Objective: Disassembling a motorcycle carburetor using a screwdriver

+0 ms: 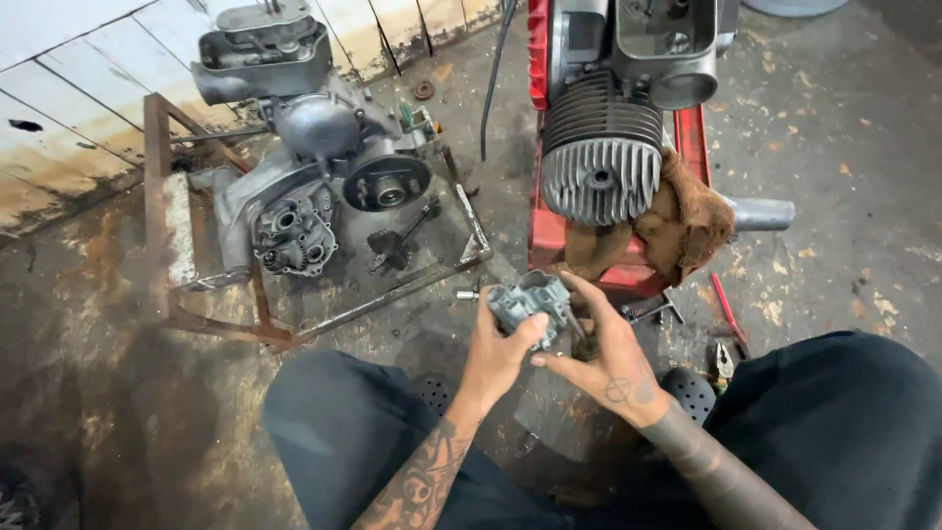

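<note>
Head view: stained concrete floor (118, 393), white plank wall (69, 108), rusty frame (162, 196).

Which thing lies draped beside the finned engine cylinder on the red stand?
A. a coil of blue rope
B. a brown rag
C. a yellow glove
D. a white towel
B: a crumpled brown rag hangs against the right side of the grey finned cylinder on the red stand, while both hands hold a small grey metal part lower down.
</note>
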